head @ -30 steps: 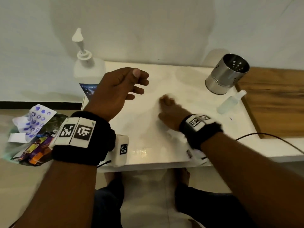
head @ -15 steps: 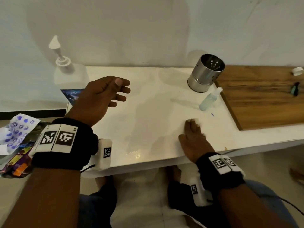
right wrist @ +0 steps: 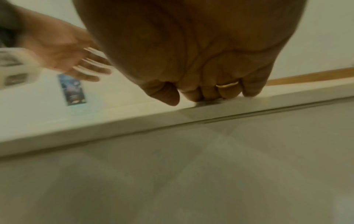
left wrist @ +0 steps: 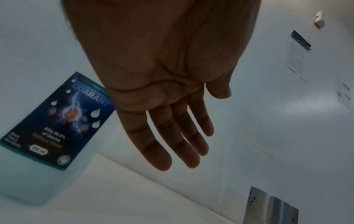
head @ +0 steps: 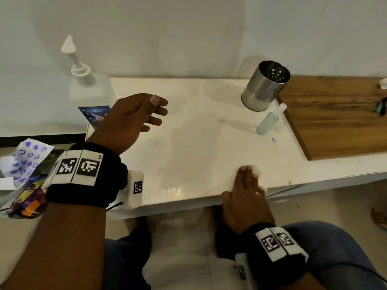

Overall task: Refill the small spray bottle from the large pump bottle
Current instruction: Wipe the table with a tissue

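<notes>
The large pump bottle (head: 90,91), clear with a blue label, stands at the back left corner of the white table (head: 188,143). Its label fills the left of the left wrist view (left wrist: 47,136). The small spray bottle (head: 269,122), with pale liquid in it, stands tilted in view near the steel cup. My left hand (head: 157,109) hovers over the table just right of the pump bottle, fingers loose and spread (left wrist: 172,136), holding nothing. My right hand (head: 238,183) lies flat on the table's front edge, fingers (right wrist: 210,94) over the rim. A whitish blur shows at its fingertips.
A perforated steel cup (head: 263,84) stands at the back right of the table. A wooden board (head: 335,114) joins the table on the right, with small items at its far end. A plastic bag of packets (head: 23,174) sits to the left, off the table.
My right hand has slid from the middle of the table back and to the right, to the front edge. The left hand has stayed hovering beside the pump bottle.
</notes>
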